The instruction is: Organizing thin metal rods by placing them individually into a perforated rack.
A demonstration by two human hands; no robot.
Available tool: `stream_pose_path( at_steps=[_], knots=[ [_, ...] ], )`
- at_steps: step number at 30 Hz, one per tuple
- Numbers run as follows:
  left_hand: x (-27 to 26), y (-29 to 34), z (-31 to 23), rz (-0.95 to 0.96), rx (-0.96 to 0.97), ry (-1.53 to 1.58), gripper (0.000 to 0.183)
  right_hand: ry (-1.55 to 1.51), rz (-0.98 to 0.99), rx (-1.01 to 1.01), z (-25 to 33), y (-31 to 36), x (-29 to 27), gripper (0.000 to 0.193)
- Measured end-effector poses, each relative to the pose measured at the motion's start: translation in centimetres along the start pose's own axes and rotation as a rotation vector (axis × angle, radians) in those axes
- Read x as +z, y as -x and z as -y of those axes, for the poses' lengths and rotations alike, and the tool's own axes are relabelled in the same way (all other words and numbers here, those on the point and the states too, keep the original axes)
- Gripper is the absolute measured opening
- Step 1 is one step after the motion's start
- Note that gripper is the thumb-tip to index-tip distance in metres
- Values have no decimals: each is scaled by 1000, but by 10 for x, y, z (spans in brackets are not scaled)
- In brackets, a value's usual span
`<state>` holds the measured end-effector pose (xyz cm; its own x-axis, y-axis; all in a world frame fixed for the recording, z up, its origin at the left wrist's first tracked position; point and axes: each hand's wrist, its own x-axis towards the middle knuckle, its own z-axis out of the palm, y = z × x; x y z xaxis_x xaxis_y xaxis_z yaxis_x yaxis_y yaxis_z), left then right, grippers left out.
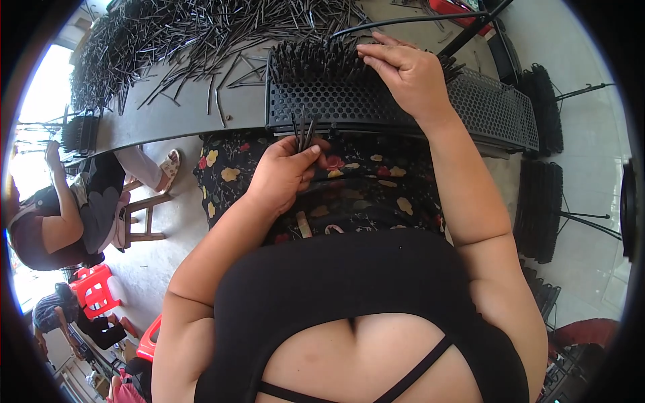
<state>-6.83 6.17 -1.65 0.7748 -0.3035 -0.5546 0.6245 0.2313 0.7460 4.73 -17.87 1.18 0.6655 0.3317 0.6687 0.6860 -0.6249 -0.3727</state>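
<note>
My left hand (282, 171) is closed round a small bunch of thin black sticks (304, 131), which point up just in front of the table edge. Ahead of it stands a long black perforated metal rack (336, 102), its holes in close rows. Many short black sticks (309, 62) stand upright along the rack's far left part. Over these sticks is my right hand (413, 77), thumb and forefinger brought together at the tops. Whatever the right fingertips pinch is hidden or too small to make out.
A large heap of loose black sticks (201, 33) covers the table's far left, some strewn nearer. A black bar (410, 20) crosses above the rack. Packed black racks (537, 208) stand on the right floor. People sit at left near a wooden stool (144, 218) and red chair (94, 290).
</note>
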Motion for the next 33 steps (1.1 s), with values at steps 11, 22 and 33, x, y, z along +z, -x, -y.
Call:
stream_pose_path(
  at_steps=[11, 22, 33],
  knots=[
    [1, 6, -4, 99, 16, 100, 22, 147, 47, -91, 6, 10, -18, 17],
    [11, 13, -1, 310, 71, 112, 20, -1064, 112, 794, 96, 43, 4, 20],
    [5, 2, -6, 48, -58, 134, 19, -446, -396, 355, 14, 28, -19, 13]
  ],
)
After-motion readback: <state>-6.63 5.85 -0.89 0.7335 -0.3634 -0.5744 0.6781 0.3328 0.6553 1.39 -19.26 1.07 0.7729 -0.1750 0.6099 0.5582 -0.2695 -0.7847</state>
